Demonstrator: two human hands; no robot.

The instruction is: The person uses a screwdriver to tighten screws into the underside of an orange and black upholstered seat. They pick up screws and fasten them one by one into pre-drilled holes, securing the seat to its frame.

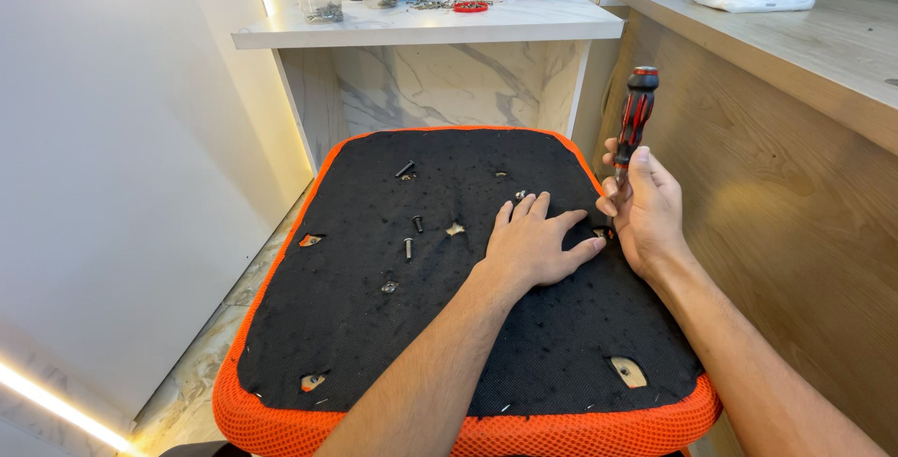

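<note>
My right hand [645, 209] is closed around the shaft of a red-and-black-handled screwdriver [636, 116], which stands nearly upright with its tip down at a hole near the right edge of the seat. My left hand [535, 242] lies flat beside it, fingers spread and pressed onto the black fabric underside of an orange mesh-rimmed chair seat [374, 345], its index finger almost touching the spot where the tip meets the fabric.

The risk I judge from here is a slip — the tip sits so close to my left fingertips that a skid off the fastener could jab them. The seat also looks to be resting on something I cannot see, so hard downward pressure at the right edge might tip it.

Three loose dark bolts [412, 232] lie near the middle of the seat, one toward the far edge, two closer in; a tilt could send them rolling off onto the marble floor [201, 373].

Room on the right is tight — the wooden panel wall [795, 232] stands just beside my right hand, leaving little swing for the handle. The left side is more open toward the white wall [112, 186]. Beyond the far edge a white marble counter [421, 27] carries jars, boxes and small hardware, well apart from my hands.
</note>
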